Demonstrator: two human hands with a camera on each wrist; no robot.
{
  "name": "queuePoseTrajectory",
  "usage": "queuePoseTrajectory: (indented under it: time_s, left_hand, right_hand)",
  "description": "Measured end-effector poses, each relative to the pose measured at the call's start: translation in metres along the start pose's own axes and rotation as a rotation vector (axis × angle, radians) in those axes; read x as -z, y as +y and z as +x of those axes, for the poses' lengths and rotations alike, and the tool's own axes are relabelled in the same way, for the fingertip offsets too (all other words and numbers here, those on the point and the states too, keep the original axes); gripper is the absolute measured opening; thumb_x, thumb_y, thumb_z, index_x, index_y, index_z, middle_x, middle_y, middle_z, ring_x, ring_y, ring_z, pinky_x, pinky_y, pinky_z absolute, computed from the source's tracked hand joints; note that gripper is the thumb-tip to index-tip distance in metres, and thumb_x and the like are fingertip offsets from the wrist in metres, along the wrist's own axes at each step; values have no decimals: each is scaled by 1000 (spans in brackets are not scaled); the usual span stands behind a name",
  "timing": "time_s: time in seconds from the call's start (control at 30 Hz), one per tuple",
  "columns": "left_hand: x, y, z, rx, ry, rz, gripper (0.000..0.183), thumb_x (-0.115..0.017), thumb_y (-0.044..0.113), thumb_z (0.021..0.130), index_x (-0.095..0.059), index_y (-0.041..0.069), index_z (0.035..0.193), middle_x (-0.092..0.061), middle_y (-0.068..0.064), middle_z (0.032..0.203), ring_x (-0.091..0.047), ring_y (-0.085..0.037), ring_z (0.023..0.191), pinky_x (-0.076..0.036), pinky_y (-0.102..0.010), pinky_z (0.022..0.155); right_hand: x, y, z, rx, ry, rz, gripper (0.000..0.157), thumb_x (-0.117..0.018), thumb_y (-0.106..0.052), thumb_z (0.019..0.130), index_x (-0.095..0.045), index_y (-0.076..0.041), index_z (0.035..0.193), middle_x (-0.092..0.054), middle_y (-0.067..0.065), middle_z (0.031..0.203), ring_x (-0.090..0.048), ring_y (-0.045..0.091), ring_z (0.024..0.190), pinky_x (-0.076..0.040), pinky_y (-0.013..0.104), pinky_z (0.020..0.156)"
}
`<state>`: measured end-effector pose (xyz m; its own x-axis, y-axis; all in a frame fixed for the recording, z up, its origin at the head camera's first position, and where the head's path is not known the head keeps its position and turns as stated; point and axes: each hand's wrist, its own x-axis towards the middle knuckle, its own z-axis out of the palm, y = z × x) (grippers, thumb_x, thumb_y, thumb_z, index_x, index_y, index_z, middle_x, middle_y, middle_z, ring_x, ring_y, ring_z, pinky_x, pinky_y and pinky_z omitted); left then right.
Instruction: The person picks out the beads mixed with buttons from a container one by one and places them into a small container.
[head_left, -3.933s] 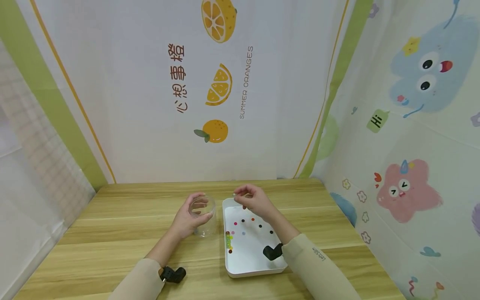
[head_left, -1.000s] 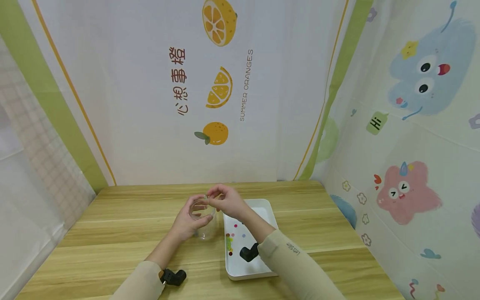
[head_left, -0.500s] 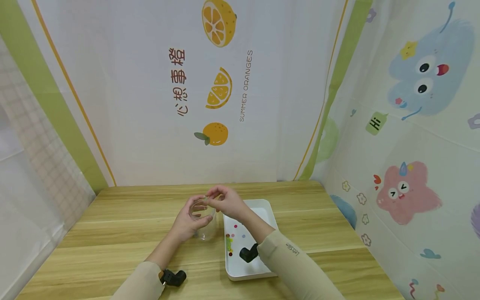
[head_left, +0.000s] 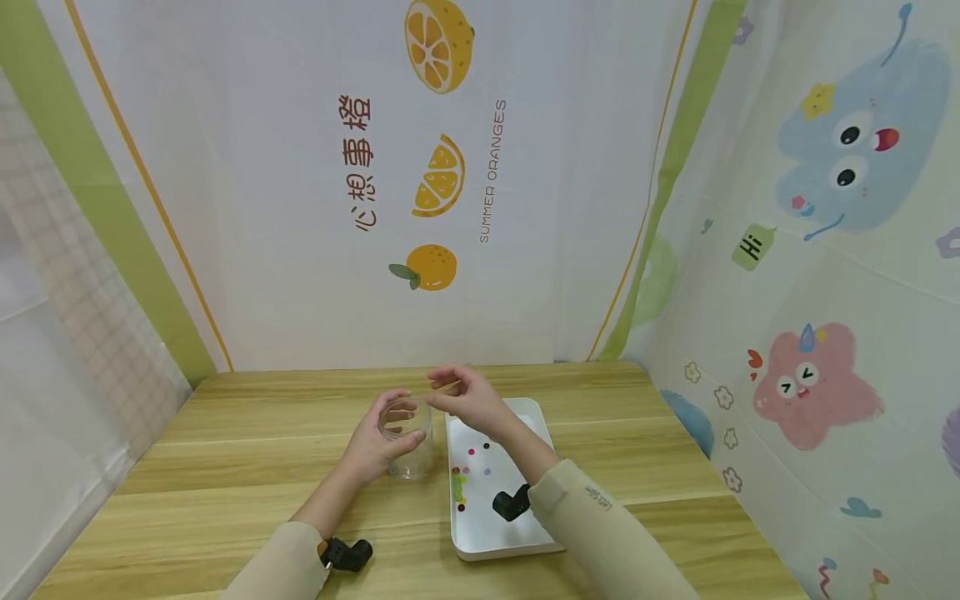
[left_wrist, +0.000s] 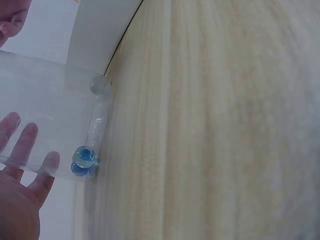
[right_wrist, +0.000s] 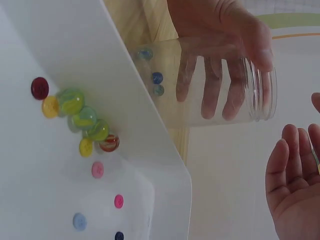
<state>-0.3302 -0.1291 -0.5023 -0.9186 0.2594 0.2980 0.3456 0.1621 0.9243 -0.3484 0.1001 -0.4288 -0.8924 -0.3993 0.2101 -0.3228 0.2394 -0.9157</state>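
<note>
My left hand (head_left: 378, 442) grips a clear plastic jar (head_left: 412, 457), thumb on the near side and fingers round the far side. The jar is upright with its open mouth up. A few marbles, some blue (left_wrist: 84, 157) and one clear (left_wrist: 100, 85), lie at its bottom. Just right of the jar's mouth is my right hand (head_left: 474, 404), fingers loosely spread and apart from the rim. No object shows clearly between its fingertips; the right wrist view cuts off part of that hand (right_wrist: 295, 195).
A white tray (head_left: 498, 533) stands right of the jar on the wooden table (head_left: 247, 467). Inside it are several green-yellow marbles (right_wrist: 71, 101), a red-brown marble (right_wrist: 109, 143) and buttons, among them pink (right_wrist: 119, 201), light blue (right_wrist: 80, 221) and yellow (right_wrist: 86, 147).
My right hand moved from over the tray to the jar's rim with a small pale marble, then drew slightly right, its fingers now parted. My left hand kept its grip on the jar.
</note>
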Motion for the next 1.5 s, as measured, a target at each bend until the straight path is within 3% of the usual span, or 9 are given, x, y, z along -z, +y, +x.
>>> queuePoseTrajectory:
  time_s: [0.33,0.6,0.77,1.0,1.23,1.5]
  left_hand:
    - [1,2,-2,22,-7,13,72,-84,15,96,-45,12,156,-57,-27,152,-55,-45,143,-45,-68,120]
    - [2,3,-1,33,-6,14,74,-85,16,95,-44,11,157,-59,-24,151,-56,-46,142,-46,-68,120]
    - [1,2,0,23,-3,7,77,-86,12,94,-43,6,158,-60,-24,150,-57,-45,141,-46,-67,119]
    - [1,0,0,15,-1,8,75,-86,11,94,-45,7,156,-60,-24,148,-57,-46,140,-48,-68,118]
    - [1,0,0,18,-1,16,74,-86,11,94,-45,7,156,-60,-24,149,-57,-46,139,-48,-68,118]
    - [0,0,0,15,2,12,74,-86,11,94,-45,8,156,-60,-23,148,-56,-46,142,-48,-67,118]
  right_hand:
    - [14,4,-7,-32,18,0,51,-80,-26,100,-64,-17,148,-69,12,135,-69,16,102,-59,32,81]
    - [24,11,-13,-40,37,5,55,-80,-23,101,-61,-21,153,-66,13,141,-70,18,109,-62,31,87]
    - [30,15,-17,-43,51,14,56,-80,-22,100,-61,-23,153,-64,13,145,-70,22,114,-64,39,96]
    - [40,24,-24,-50,56,3,60,-80,-22,101,-58,-22,157,-61,18,153,-69,29,124,-63,52,104]
    - [54,34,-30,-66,65,8,64,-79,-20,101,-55,-19,160,-56,24,159,-68,30,126,-62,45,104]
    - [69,37,-38,-75,95,3,65,-80,-19,101,-55,-20,160,-59,18,157,-69,28,125,-63,42,103]
